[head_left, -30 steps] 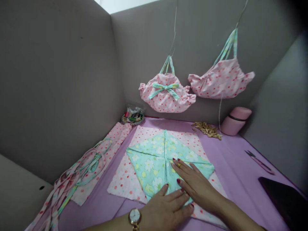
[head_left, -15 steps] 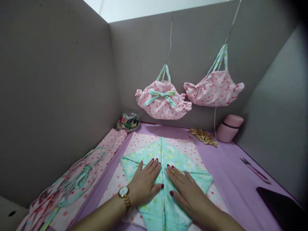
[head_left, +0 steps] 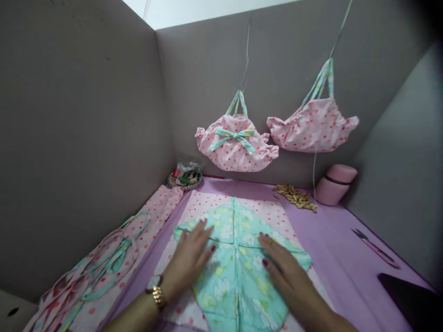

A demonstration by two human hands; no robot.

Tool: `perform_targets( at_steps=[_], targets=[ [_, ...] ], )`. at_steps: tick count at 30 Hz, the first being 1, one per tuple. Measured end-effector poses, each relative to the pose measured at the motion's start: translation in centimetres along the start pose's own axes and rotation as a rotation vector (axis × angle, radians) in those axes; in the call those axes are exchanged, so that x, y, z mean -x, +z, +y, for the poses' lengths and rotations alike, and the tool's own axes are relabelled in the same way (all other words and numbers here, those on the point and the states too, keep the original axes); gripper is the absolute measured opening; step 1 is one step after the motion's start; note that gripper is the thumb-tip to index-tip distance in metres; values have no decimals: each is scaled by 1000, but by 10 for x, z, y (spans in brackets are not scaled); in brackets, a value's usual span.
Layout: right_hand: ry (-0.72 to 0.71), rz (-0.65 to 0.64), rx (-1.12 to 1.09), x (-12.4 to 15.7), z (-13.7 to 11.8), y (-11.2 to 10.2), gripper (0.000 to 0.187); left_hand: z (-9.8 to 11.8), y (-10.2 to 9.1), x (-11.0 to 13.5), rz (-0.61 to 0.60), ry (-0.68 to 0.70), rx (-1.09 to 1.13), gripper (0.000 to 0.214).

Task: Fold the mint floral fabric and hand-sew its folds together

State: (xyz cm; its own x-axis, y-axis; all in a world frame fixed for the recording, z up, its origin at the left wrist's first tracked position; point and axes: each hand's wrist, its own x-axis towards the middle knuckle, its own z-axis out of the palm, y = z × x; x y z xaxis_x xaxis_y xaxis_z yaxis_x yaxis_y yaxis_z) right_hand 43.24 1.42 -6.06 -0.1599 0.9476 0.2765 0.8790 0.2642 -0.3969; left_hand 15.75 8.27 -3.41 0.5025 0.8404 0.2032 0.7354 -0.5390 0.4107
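A mint-green flowered fabric piece (head_left: 221,281) with crossing seams lies over a pink dotted cloth (head_left: 204,198) in front of me. My left hand (head_left: 188,256), palm down with fingers stretched, is on or just above the green fabric's left half; a gold watch is on that wrist. On the right half lies my right hand (head_left: 284,263), also flat and open, with a ring on one finger. Neither hand grips anything. Slight blur hides whether the left fingers touch the cloth.
Pink cloth with tangled mint straps (head_left: 116,258) lies at left. At the back are a basket of thread (head_left: 185,177), peanuts (head_left: 296,197) and a pink flask (head_left: 335,184). Snips (head_left: 375,249) and a dark flat object (head_left: 404,299) sit at right. Two dotted bags (head_left: 237,152) hang above.
Both hands have slid apart from the centre seam, the left one leftward and the right one rightward, uncovering the middle of the green fabric. The view has shifted slightly.
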Motion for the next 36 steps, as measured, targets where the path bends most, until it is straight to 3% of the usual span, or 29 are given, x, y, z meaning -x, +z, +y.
perform_targets(
  at_steps=[3, 6, 10, 13, 16, 18, 20, 24, 27, 31, 36],
  targets=[
    [195, 213, 13, 5, 36, -22, 50, -34, -18, 0, 246, -252, -11, 47],
    [369, 247, 69, 16, 71, -35, 54, -52, -27, 1, 197, -420, 0, 51],
    [484, 165, 71, 27, 85, -28, 48, -49, -21, 1, 139, -429, -19, 42],
    [462, 86, 64, 26, 75, -24, 36, -48, -17, 1, 140, -389, -8, 37],
    [439, 123, 53, 23, 64, -29, 33, -45, -18, 3, 186, -365, -24, 40],
    [405, 180, 57, 21, 59, -37, 33, -31, -20, 8, 259, -314, -42, 40],
    [357, 192, 51, 18, 56, -43, 29, -5, -19, 17, 252, -219, 14, 32],
    [254, 82, 0, 15, 54, -48, 22, 60, -8, 45, -216, -124, 217, 34],
    [235, 36, -19, 16, 57, -46, 24, 92, -2, 62, -411, -174, 158, 27],
    [236, 18, -14, 20, 65, -41, 27, 104, 3, 71, -478, -266, 155, 26],
    [256, 14, -24, 22, 73, -36, 29, 106, 11, 74, -460, -278, 175, 29]
  ],
)
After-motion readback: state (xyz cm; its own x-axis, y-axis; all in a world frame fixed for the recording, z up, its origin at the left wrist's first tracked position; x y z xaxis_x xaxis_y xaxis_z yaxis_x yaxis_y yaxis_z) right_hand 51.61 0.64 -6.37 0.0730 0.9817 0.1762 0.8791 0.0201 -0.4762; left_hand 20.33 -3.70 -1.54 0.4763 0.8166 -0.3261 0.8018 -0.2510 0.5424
